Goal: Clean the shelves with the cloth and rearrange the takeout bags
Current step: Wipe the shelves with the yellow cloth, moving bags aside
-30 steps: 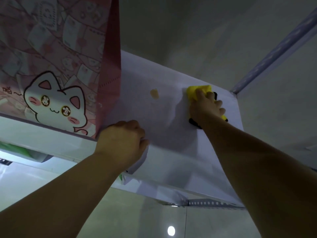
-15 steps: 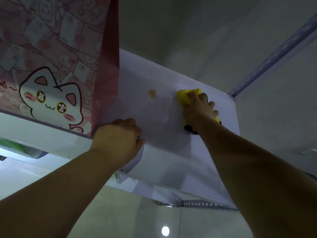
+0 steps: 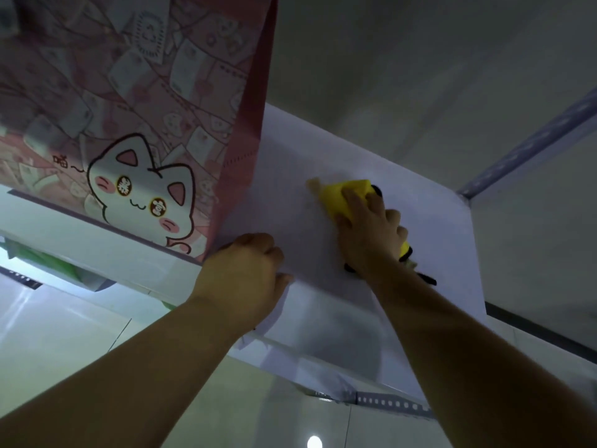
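Forearms are reaching up from the bottom of the frame toward a white shelf (image 3: 429, 227) seen from below its front edge. Nearest, the left hand (image 3: 240, 279) is curling closed over that front lip, bracing just beside the lower corner of the pink cat-print takeout bag (image 3: 135, 124), which is standing upright on the shelf's left part. Farther in, the right hand (image 3: 371, 234) is lying flat, fingers spread, pressing the yellow cloth (image 3: 344, 198) down onto the surface. A small tan smudge (image 3: 312, 183) is showing at the cloth's far-left edge, touching it, between cloth and bag. The right hand is the nearer one to the mark; a short push up and leftward looks like all the wipe is calling for.
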`<state>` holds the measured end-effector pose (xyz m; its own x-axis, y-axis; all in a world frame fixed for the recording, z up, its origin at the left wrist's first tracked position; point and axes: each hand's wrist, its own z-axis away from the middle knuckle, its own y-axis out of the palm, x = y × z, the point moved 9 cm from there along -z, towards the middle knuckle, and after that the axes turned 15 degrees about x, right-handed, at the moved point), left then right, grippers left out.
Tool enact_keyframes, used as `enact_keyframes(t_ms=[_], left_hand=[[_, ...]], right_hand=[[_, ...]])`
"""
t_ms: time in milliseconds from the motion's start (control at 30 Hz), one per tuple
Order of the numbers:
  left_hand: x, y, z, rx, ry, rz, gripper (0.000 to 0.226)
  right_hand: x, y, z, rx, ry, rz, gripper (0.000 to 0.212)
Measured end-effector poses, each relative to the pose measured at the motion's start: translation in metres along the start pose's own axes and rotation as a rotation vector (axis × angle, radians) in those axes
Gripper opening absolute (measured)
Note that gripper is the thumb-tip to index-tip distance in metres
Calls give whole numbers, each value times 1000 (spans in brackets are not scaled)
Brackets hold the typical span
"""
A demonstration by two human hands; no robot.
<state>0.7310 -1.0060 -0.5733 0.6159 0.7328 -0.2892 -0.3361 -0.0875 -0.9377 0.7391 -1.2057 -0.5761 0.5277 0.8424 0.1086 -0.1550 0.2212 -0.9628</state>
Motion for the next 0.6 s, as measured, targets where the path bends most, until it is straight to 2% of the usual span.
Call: enact_keyframes(t_ms=[200, 267, 400, 467, 533, 600], left_hand=[[0, 3, 0, 20, 10, 2, 39], [2, 2, 1, 8, 1, 15, 39], [1, 4, 1, -3, 1, 5, 41], [2, 5, 0, 5, -4, 19, 41], [3, 5, -1, 8, -7, 12, 41], [1, 5, -1, 14, -7, 9, 39]], right_hand=[[35, -9, -53, 32, -25, 54, 52], [41, -9, -41, 37, -135, 95, 50], [48, 5, 24, 11, -493, 146, 51], [42, 9, 41, 23, -557, 160, 48], [36, 4, 21, 38, -485, 214, 48], [26, -4, -16, 79, -258, 168, 52]])
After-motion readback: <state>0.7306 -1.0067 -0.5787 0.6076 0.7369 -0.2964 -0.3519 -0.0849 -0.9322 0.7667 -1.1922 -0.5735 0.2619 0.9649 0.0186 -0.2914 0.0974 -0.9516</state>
